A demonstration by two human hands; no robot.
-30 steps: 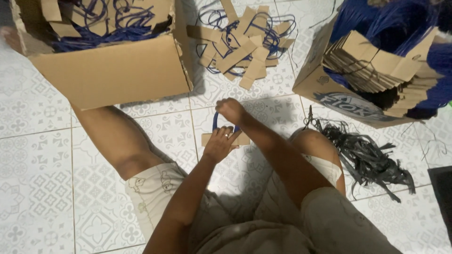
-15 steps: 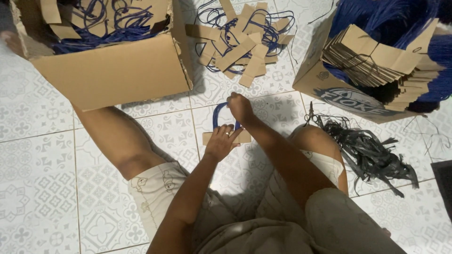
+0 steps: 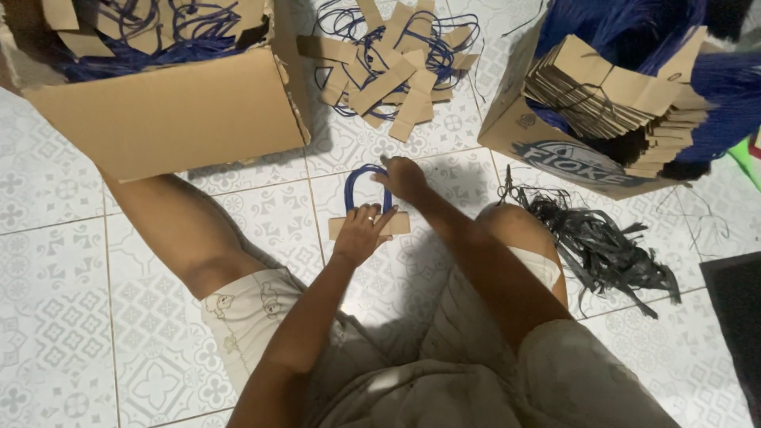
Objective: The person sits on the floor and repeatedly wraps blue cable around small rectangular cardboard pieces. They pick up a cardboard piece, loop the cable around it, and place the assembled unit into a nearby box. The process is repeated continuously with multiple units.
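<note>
The person sits on the patterned tile floor (image 3: pixel 63 317), legs apart. The left hand (image 3: pixel 361 234) lies flat with fingers loosely spread, pressing down on a brown cardboard strip (image 3: pixel 396 224) that shows at 9 and 3 o'clock from under it. From that strip a blue cord loop (image 3: pixel 358 176) arches up toward 12 o'clock. The right hand (image 3: pixel 403 176), at 1 o'clock from the left, pinches the loop's right side with bunched fingertips. At 3 o'clock lies a heap of black strips (image 3: pixel 602 246). Farther off, a scattered pile of finished strip-and-cord handles (image 3: pixel 396 55) sits at 12 o'clock, an open cardboard box (image 3: pixel 174 111) at 10 o'clock, and a box of stacked cardboard strips (image 3: pixel 571 154) at 2 o'clock.
</note>
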